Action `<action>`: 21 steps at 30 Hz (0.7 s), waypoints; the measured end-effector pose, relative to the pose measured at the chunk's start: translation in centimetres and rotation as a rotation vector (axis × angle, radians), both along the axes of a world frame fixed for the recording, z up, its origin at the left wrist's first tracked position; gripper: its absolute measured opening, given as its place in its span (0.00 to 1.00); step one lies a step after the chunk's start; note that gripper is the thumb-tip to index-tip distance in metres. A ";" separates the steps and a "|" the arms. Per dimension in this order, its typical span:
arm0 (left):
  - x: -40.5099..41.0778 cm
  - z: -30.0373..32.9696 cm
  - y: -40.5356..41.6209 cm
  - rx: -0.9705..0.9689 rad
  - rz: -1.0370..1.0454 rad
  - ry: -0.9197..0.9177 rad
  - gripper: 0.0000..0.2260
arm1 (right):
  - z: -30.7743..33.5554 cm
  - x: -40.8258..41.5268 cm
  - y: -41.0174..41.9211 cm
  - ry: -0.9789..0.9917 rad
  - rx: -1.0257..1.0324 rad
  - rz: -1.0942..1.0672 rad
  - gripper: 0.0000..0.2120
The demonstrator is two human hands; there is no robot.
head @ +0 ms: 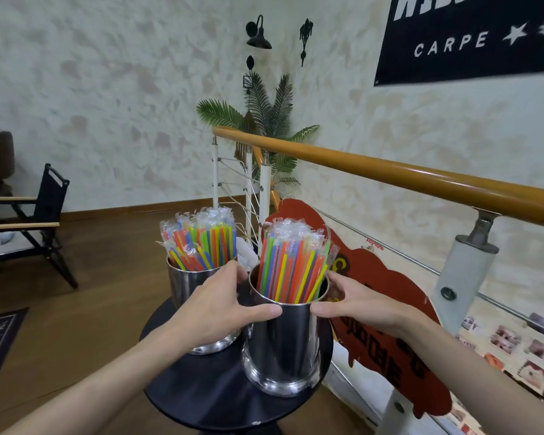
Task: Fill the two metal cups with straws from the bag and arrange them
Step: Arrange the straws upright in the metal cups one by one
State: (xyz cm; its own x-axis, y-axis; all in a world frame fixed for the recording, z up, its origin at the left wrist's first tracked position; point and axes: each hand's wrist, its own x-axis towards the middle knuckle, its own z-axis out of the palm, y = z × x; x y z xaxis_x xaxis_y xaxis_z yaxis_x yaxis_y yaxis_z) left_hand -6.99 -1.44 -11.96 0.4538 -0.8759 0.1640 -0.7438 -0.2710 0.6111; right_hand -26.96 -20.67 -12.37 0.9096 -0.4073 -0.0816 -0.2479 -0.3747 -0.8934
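Both hands (215, 312) round upright near cup (283, 343), straws (292, 268) vertical

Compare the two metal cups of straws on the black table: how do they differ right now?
The near cup is gripped near its rim by both the left hand and the right hand; the far cup stands behind the left hand, partly hidden by it. The near cup's straws stand fairly upright in one bundle; the far cup's straws splay more. Both are shiny steel, on the round table.

Shiny silver cups (283, 340) hold orange, green, yellow and blue straws (292, 271) on a black table (214, 390).
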 end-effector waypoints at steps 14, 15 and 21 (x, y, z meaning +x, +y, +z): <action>-1.0 1.5 -1.5 -0.158 0.042 -0.363 0.19 | 4.0 -2.0 2.8 0.242 -0.831 -0.317 0.38; -0.9 1.5 -1.8 -0.181 0.025 -0.375 0.17 | 4.6 -2.1 3.4 0.181 -0.920 -0.362 0.28; -1.0 1.7 -4.5 -0.213 -0.002 -0.414 0.16 | 5.5 -0.4 5.2 -0.048 -0.817 -0.264 0.05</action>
